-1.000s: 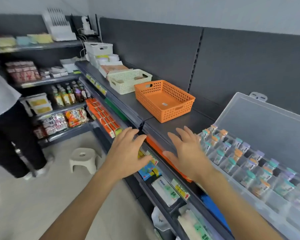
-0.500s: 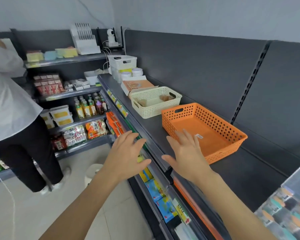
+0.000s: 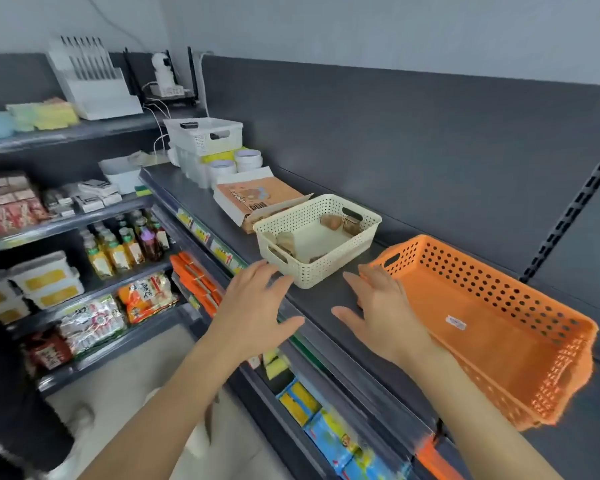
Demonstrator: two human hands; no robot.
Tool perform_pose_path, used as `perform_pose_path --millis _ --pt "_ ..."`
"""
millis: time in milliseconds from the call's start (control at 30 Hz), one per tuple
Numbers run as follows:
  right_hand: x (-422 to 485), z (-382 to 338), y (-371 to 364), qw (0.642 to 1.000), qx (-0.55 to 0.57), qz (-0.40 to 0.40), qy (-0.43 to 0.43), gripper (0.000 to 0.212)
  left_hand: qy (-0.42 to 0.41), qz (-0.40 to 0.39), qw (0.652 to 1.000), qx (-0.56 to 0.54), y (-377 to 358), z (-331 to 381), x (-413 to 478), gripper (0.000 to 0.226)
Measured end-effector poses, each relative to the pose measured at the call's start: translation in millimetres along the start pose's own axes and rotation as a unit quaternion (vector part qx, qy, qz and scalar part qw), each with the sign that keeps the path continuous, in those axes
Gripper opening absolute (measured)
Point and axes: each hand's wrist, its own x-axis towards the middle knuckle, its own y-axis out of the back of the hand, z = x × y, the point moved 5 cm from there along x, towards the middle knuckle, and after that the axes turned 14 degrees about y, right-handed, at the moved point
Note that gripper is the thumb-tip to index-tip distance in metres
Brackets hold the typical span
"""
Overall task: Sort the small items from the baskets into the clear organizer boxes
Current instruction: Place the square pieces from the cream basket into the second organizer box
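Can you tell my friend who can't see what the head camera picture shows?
Two empty open hands, left hand and right hand, reach toward a cream perforated plastic basket holding a few small brown items. An empty orange perforated plastic basket sits beside it.

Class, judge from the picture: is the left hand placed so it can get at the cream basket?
Probably yes. The left hand is open, its fingers close to the near corner of the cream basket, and nothing stands between them on the shelf.
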Motion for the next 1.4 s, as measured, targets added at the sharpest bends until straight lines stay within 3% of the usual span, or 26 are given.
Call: perform_pose_path --millis 400,633,800,1133,1400 --pt "87 -5 -5 0.993 -0.019 0.031 -0.112 0.064 -0.118 -0.008 0.992 -0.037 -3 -51 115 0.061" --pt "127 25 -14 0.991 0.011 0.051 -0.124 0.063 -0.118 -0.031 0.992 -0.038 -17 -54 172 0.068" --pt "146 44 -12 0.989 0.02 0.076 -0.128 0.061 -0.141 -0.049 0.988 -0.026 -30 -44 211 0.07" --pt "158 82 -10 0.975 -0.002 0.086 -0.203 0.062 -0.215 -0.158 0.957 -0.118 -82 5 285 0.073" --pt "167 91 -7 0.954 -0.019 0.119 -0.276 0.061 -0.211 -0.213 0.943 -0.141 -137 41 337 0.083"
